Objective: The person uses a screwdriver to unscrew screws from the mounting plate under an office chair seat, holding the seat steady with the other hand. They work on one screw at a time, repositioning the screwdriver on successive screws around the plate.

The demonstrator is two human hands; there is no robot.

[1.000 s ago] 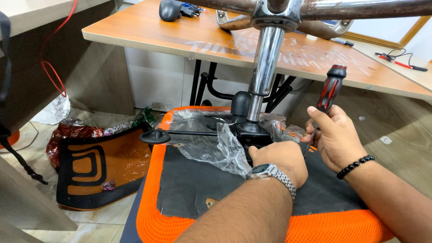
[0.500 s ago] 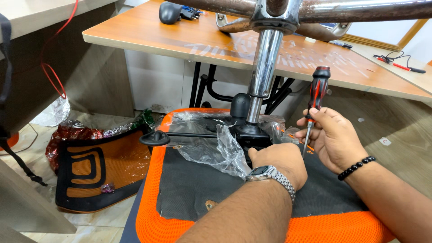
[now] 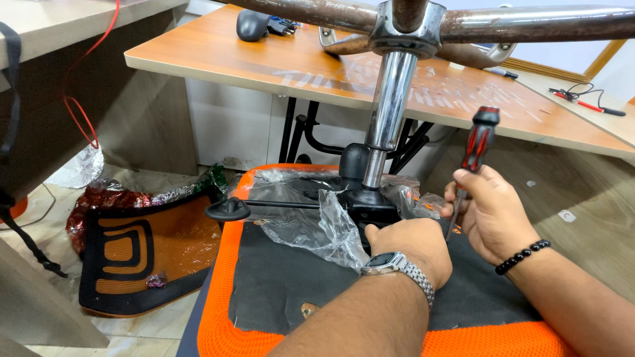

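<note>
Altogether: one screwdriver (image 3: 477, 149), two hands, one upturned chair (image 3: 278, 291).

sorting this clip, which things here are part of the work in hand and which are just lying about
In use:
left hand
right hand
screwdriver
chair mechanism
orange seat
plastic wrap

Lying about:
backrest pad
foil
mouse
red cable
</note>
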